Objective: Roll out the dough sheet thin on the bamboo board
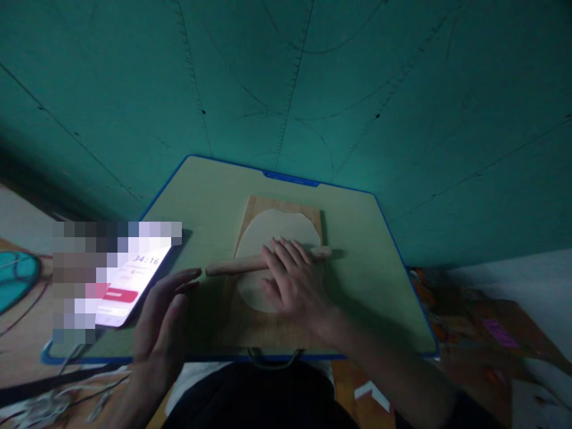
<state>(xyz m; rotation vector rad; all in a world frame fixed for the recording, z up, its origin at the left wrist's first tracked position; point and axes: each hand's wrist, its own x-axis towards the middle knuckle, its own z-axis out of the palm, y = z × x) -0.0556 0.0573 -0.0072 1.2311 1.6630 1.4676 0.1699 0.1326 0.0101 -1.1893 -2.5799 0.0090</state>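
A wooden rolling pin (235,265) lies slanted across a round, flat sheet of pale dough (272,226). The dough rests on a wooden board (203,333), whose near part is in shadow. My right hand (292,277) lies flat over the pin, its fingers stretched across it and its thumb on the near side. Just off the pin's left end is my left hand (167,304), with thumb and fingers apart and nothing in it.
Under the board is a pale, blue-edged folding table (366,238) with a handle at its near edge. On its left leans a lit phone (129,286) showing a timer, partly pixelated. Cables (53,405) lie below left. A green marked wall (286,77) stands behind.
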